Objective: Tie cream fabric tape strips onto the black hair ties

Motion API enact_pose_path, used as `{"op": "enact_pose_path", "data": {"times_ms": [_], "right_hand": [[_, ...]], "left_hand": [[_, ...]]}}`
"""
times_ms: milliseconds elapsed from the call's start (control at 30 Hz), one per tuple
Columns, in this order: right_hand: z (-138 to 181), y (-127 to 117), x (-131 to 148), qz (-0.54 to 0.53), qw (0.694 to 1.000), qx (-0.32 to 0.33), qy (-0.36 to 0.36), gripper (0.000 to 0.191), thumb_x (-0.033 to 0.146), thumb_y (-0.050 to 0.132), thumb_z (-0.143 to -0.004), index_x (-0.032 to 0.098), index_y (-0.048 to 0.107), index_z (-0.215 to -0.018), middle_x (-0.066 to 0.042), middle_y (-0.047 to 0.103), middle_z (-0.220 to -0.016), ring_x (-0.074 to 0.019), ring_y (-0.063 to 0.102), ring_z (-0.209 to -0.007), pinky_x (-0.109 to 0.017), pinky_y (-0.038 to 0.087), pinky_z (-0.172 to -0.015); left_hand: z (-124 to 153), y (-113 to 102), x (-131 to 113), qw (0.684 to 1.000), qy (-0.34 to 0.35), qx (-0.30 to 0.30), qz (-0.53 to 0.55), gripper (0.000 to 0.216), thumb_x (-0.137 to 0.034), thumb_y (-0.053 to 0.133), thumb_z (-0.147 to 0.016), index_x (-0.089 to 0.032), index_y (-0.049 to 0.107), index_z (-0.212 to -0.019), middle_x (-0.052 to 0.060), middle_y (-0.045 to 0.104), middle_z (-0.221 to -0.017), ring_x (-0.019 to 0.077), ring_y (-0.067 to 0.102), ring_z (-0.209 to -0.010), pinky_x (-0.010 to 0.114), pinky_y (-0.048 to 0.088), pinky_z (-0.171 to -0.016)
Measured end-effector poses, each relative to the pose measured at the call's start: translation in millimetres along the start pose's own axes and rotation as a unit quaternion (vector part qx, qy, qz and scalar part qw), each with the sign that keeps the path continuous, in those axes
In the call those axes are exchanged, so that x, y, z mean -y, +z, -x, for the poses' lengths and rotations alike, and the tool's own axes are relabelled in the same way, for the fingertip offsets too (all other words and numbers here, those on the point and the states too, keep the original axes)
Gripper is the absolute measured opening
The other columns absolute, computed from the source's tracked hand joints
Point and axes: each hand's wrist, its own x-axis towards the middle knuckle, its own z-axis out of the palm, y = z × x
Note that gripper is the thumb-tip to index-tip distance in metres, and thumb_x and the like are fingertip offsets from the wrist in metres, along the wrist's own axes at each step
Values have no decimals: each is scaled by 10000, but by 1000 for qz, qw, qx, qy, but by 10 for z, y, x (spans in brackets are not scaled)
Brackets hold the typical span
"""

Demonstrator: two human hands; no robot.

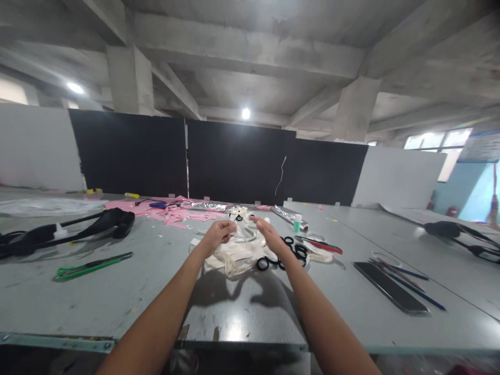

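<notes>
My left hand is over the middle of the table with its fingers curled into a pinch. Something pale shows at the fingertips, too small to name. Across a small gap, my right hand has its fingers stretched out, pointing toward the left hand, and I see nothing held in it. Beneath both hands lies a loose heap of cream-white fabric or paper pieces. Several black rings lie beside the heap, partly covered by my right forearm. Just beyond the hands is a cream flower-like piece.
A glue stick, red-handled scissors and a foil roll lie to the right, with a dark phone-like slab farther out. A green cutter knife is left. Pink scraps lie behind; black panels border the table.
</notes>
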Motion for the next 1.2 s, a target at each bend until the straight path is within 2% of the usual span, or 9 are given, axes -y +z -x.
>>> {"op": "enact_pose_path", "data": {"times_ms": [100,200,300,433,733,833,1033,1133,1200], "right_hand": [[-15,267,-16,-59,992,105,36,466,584,460,-828,168,615,-686,-38,624,-699,-174,577,-744,-320,439,-790],[33,330,-6,-163,972,142,97,425,533,578,-780,170,522,-565,32,463,-481,-112,468,-497,-275,448,-622],[83,247,59,-286,942,113,137,393,480,626,-764,174,470,-573,70,348,-468,-71,333,-413,-215,355,-460],[82,121,192,-353,910,139,164,330,444,603,-794,153,530,-659,69,330,-495,-57,276,-403,-193,217,-397],[-158,-63,496,-367,907,159,132,271,389,599,-808,132,573,-723,58,351,-511,-58,296,-419,-180,227,-391],[-221,-66,535,-394,898,161,113,269,373,588,-821,132,578,-704,53,366,-498,-62,302,-415,-177,249,-384],[-188,-62,535,-491,853,140,107,303,349,550,-857,143,541,-636,51,337,-519,-62,292,-434,-160,287,-380],[-167,-52,507,-532,832,117,107,272,323,548,-865,147,533,-658,54,342,-545,-58,303,-440,-151,305,-380],[-167,-27,475,-545,827,95,102,245,309,541,-871,149,537,-686,52,363,-561,-56,321,-441,-148,311,-375]], "left_hand": [[-2,68,1,997,-7,40,-58,340,-447,665,-706,-130,556,-653,-52,400,-455,29,281,-361,196,141,-389],[-9,38,0,998,-7,12,-67,314,-430,657,-716,-145,540,-656,-70,365,-432,31,266,-344,198,138,-382],[-3,-9,-26,999,-11,-4,-51,291,-397,669,-708,-151,521,-658,-79,347,-457,26,263,-351,191,149,-391],[34,-34,-155,998,-30,48,-40,282,-386,659,-716,-152,524,-637,-51,401,-479,48,312,-378,202,181,-394],[-164,102,-899,959,-74,239,-133,399,-478,523,-825,-99,645,-856,88,640,-749,110,503,-508,239,382,-493],[-253,245,-1051,950,-66,257,-165,395,-483,538,-822,-100,634,-843,79,638,-749,96,499,-496,234,378,-482],[-305,316,-919,966,-56,243,-66,321,-438,596,-796,-124,565,-740,-10,505,-574,68,431,-421,212,324,-418],[-308,270,-745,979,-69,194,-4,308,-419,617,-785,-117,568,-750,12,536,-649,72,452,-468,207,339,-432],[-303,275,-610,985,-67,153,40,289,-392,637,-774,-107,593,-784,52,582,-752,116,530,-617,230,415,-532]]}}
